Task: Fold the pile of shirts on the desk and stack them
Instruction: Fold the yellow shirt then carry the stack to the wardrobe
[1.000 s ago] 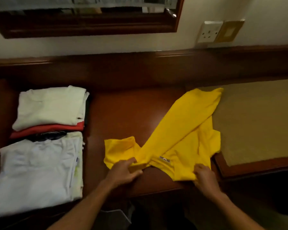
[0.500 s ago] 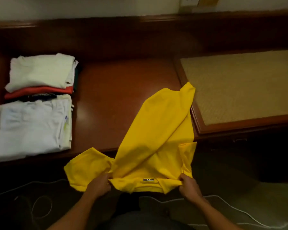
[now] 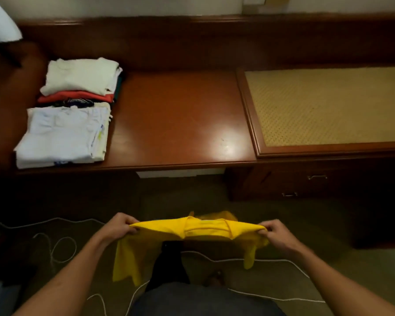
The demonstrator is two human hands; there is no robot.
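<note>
Pinching the yellow shirt (image 3: 198, 229) at its shoulders, left hand (image 3: 119, 229) and right hand (image 3: 276, 233) stretch it crosswise in the air, clear of the desk (image 3: 180, 124), body hanging below.

The scene is dim and warm-toned. A soft bright glare patch lies on the polished reddish-brown wooden desk top (image 3: 183, 115) right of centre, light seemingly from above. Deep shadow fills the space under the desk and the lower left and right of the frame. Wide-angle distortion bows the desk's edges. Detail is soft throughout, with slight blur on the bright yellow cloth shirt (image 3: 198, 229).
</note>
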